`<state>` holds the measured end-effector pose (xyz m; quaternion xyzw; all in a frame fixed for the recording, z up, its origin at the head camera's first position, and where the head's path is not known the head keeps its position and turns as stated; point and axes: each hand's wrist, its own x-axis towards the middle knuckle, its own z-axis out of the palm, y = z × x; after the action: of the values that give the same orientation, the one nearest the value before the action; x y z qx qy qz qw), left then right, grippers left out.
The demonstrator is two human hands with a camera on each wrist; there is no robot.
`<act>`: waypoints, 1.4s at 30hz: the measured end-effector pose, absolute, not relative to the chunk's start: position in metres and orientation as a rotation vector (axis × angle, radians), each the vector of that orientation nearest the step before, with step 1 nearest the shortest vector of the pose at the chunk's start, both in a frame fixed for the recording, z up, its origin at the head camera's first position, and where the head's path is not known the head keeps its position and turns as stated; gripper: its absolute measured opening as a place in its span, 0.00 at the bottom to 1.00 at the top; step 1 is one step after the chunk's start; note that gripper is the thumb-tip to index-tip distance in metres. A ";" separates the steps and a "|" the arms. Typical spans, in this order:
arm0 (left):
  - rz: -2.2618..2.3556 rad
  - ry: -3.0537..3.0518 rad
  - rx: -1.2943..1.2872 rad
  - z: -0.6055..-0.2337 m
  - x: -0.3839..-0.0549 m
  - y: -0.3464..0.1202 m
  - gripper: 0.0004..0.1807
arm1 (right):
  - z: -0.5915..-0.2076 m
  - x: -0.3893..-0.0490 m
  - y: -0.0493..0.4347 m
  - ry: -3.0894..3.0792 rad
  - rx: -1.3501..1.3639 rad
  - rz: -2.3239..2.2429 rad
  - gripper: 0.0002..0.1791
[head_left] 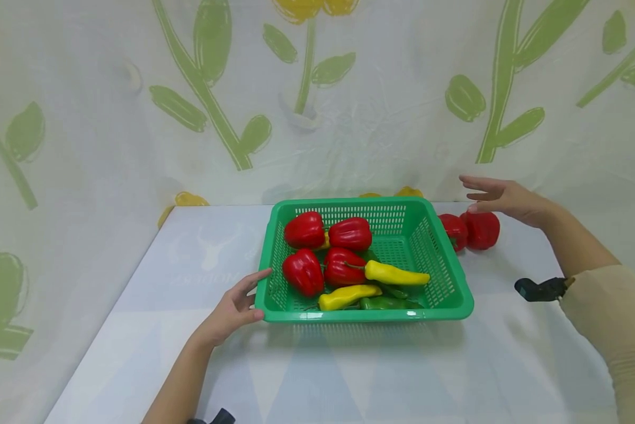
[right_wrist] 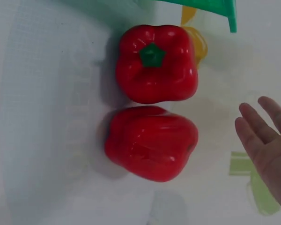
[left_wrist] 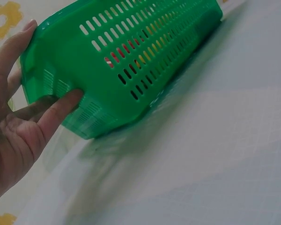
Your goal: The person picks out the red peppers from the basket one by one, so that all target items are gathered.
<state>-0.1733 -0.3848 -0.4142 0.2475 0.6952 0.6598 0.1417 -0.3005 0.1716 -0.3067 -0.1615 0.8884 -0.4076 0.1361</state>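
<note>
A green plastic basket (head_left: 363, 316) stands on the table, holding several red bell peppers (head_left: 302, 272), yellow peppers (head_left: 396, 274) and green peppers (head_left: 386, 302). My left hand (head_left: 231, 312) is spread against the basket's left end, one fingertip on the rim and the thumb at the near corner. In the left wrist view, its fingers touch the basket's slotted outer wall (left_wrist: 98, 70). Over to the right, my right hand (head_left: 513, 200) hovers with fingers extended and nothing in it. Below it, two red bell peppers (right_wrist: 157, 65) (right_wrist: 152, 143) lie side by side on the table.
A white table (head_left: 190, 282) with pale blue patterns carries everything. Behind it hangs a pale cloth (head_left: 391, 118) printed with green stems and yellow flowers. The two loose peppers lie close to the basket's right wall.
</note>
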 end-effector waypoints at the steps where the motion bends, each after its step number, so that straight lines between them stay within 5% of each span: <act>1: 1.906 2.002 0.720 -0.414 -0.173 -0.385 0.41 | -0.306 -0.300 0.169 2.566 -0.482 -1.172 0.46; 42: 1.911 2.000 0.718 -0.413 -0.170 -0.383 0.39 | -0.278 -0.328 0.062 2.356 -0.779 -1.149 0.40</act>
<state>-0.1704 -0.3835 -0.4132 0.2486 0.6929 0.6618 0.1415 -0.3276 0.0622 -0.2785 -0.2789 0.8437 -0.4116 0.2023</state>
